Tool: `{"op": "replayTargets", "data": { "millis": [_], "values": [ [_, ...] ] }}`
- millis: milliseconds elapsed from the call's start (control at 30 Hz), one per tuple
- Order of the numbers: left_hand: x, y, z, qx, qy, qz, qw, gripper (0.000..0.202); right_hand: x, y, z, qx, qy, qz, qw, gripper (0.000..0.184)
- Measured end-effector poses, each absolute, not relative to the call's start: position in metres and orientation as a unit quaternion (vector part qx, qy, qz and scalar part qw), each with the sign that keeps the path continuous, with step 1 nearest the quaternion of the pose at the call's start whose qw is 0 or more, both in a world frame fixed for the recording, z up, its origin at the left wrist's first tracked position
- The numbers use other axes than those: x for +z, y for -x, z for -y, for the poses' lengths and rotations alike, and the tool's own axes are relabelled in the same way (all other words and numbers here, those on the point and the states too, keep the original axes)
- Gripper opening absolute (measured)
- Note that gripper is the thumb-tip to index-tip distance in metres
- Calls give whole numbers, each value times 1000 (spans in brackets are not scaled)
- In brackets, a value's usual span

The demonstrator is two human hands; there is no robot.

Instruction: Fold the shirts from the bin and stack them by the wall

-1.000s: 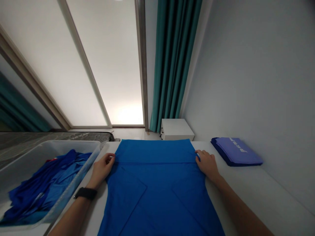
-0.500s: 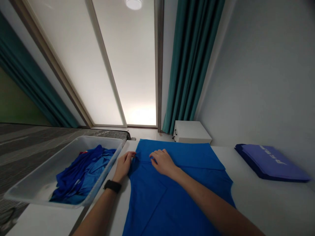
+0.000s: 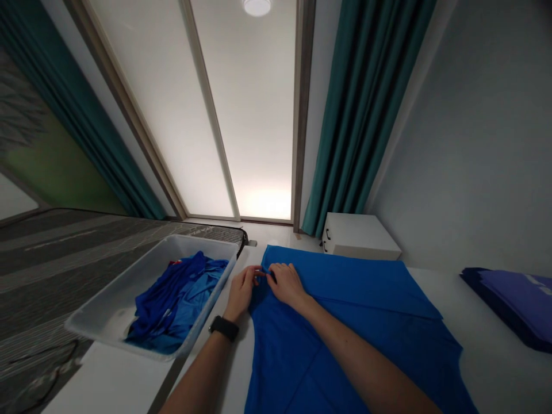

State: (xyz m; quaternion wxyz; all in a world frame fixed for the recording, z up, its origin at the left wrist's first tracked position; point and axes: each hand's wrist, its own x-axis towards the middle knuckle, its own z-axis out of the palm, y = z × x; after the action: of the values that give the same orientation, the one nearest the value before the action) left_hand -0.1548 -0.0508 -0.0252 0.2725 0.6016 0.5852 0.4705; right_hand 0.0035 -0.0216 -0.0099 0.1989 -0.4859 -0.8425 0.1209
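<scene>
A blue shirt [image 3: 345, 310] lies spread on the white table, its far part making a straight-edged band with a crease below it. At its far left edge, the thumb and fingers of my left hand [image 3: 242, 290] pinch a bit of the cloth. Close beside it, my right hand [image 3: 287, 283] has curled fingers on the same gathered edge, thumb toward the left hand. The two hands' fingertips almost meet there. A dark watch [image 3: 224, 328] is on my left wrist. My right forearm covers part of the shirt's middle.
Left of the table stands a translucent plastic bin [image 3: 103, 316] with crumpled blue garments [image 3: 181, 299] inside. Folded purple and navy clothes [image 3: 513, 299] lie at the right. Behind the white table [image 3: 487, 379] are a low white cabinet [image 3: 362, 233] and a teal curtain [image 3: 366, 115].
My right hand has moved left along the shirt to join my left hand at the edge, closing its fingers on the cloth. The camera view has turned left, shifting everything rightward.
</scene>
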Motion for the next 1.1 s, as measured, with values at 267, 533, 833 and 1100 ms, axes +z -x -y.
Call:
{"op": "replayTargets", "data": {
  "millis": [267,533,833,1100],
  "values": [
    [-27,152,49,435,-616,-601,265,36,24,-45,-13,188,538,745,346,17],
    [-23,147,30,334,-647,-670,143,25,36,-60,-19,155,521,748,382,15],
    [-8,145,-57,170,-701,-687,93,34,40,-62,-17,149,527,753,364,14],
    [-1,161,-96,121,-752,-632,147,17,41,-62,-18,155,525,757,355,12]
  ]
}}
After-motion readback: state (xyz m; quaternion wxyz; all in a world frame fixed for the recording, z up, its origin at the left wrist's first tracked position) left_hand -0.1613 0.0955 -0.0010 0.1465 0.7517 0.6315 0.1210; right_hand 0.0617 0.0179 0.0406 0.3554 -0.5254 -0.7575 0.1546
